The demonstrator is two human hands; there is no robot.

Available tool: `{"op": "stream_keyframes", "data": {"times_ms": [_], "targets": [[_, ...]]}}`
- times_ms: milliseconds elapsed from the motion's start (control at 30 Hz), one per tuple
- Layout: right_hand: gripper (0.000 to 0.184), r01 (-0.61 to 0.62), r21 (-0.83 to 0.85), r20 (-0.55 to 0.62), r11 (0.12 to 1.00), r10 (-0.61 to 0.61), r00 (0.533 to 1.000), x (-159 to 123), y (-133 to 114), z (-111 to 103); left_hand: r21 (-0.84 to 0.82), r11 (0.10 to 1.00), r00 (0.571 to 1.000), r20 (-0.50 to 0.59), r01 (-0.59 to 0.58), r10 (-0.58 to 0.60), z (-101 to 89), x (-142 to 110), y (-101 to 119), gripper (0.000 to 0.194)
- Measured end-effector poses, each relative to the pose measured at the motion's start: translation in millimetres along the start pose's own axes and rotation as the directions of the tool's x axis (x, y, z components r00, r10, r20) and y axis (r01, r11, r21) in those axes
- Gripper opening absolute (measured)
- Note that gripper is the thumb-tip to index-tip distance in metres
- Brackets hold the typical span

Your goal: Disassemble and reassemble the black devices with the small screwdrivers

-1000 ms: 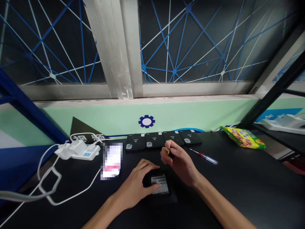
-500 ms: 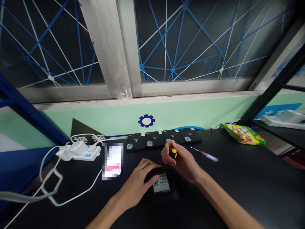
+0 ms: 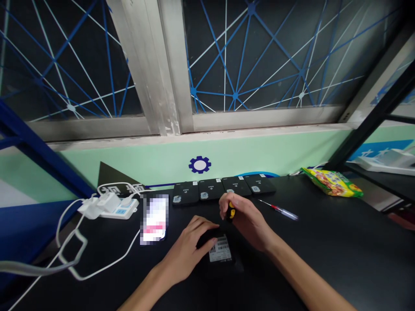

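Your left hand (image 3: 188, 244) lay over the labelled case (image 3: 223, 255) on the bench (image 3: 350, 246), thumb at the label's edge; whether its fingers gripped, I could not tell. Your right hand (image 3: 244, 216) had its fingers closed round a yellow-and-black handle (image 3: 231, 212), between the case and four black boxes (image 3: 210, 193), with a screwdriver (image 3: 287, 213) lying to the right.

Bare, slim forearms (image 3: 300, 270) — left hand (image 3: 188, 245) and right hand (image 3: 249, 219) bare too, long-fingered.
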State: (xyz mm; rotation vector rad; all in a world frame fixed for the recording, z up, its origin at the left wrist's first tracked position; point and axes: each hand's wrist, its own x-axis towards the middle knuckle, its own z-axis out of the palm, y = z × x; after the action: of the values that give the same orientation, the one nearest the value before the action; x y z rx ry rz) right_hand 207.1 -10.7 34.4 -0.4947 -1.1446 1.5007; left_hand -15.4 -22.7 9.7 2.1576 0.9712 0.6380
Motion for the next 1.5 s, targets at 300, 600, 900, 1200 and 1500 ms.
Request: {"op": "stream_keyframes", "data": {"times_ms": [300,600,900,1200,1500], "targets": [[0.042,-0.097,0.127,0.083,0.987,0.086,0.993,-1.9,-0.1,3.3,0.008,1.0,1.0,-0.002,0.026,-0.026,0.8,-1.7,-0.8,0.027],[0.019,-0.037,0.121,0.07,0.992,0.029,0.997,-0.6,0.5,0.7,0.016,1.0,1.0,-0.005,0.005,-0.005,-0.2,-0.9,1.5,0.028],[0.042,-0.045,0.055,-0.018,0.997,0.046,0.999,-0.5,-0.1,3.2,0.019,0.999,0.999,-0.011,0.03,-0.03,-0.1,-0.5,1.8,0.028],[0.015,-0.061,0.171,0.067,0.983,0.05,0.997,-5.1,-3.3,6.7,0.002,1.0,1.0,-0.005,0.016,-0.016,-0.3,0.3,3.6,0.027],[0.041,0.009,0.02,-0.025,1.0,-0.008,1.0,-3.3,0.3,7.9,-0.006,1.0,1.0,-0.01,0.014,-0.014,-1.7,-0.7,3.3,0.026]]}}
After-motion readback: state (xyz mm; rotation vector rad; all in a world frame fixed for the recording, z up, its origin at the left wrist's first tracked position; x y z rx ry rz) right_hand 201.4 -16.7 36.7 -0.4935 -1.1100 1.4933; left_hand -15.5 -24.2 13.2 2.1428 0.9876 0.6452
